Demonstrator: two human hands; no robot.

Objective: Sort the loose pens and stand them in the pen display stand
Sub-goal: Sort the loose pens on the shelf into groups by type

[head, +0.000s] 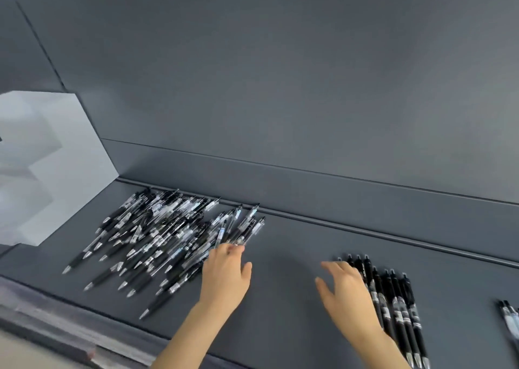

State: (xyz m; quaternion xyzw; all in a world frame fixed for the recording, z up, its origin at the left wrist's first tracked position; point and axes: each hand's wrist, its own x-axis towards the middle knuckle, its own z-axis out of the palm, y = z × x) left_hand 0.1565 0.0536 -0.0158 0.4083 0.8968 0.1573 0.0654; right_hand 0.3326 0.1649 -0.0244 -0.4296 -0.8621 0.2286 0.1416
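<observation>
A dark grey counter [280, 298] carries a large loose pile of pens [157, 236] toward its left end, reaching back to the groove along the rear edge. The pens are black and clear-barrelled, lying mostly slantwise with their tips toward the front-left.

The left hand [224, 273] reaches to the right edge of this pile, its fingertips [230, 248] on the lower ends of a few clear pens [238, 225] that fan out toward the rear edge. Blur hides whether its grip pinches them or only touches them.

The right hand [345, 290] rests palm-down toward the right end of the counter, grip spread and fingers loose, partly covering the left side of a sorted row of black pens [398, 307]. These lie side by side, clickers toward the rear, tips toward the front edge.

A few more pens [509, 318] show at the far right edge. A white box [70, 172] stands at the rear-left corner.
</observation>
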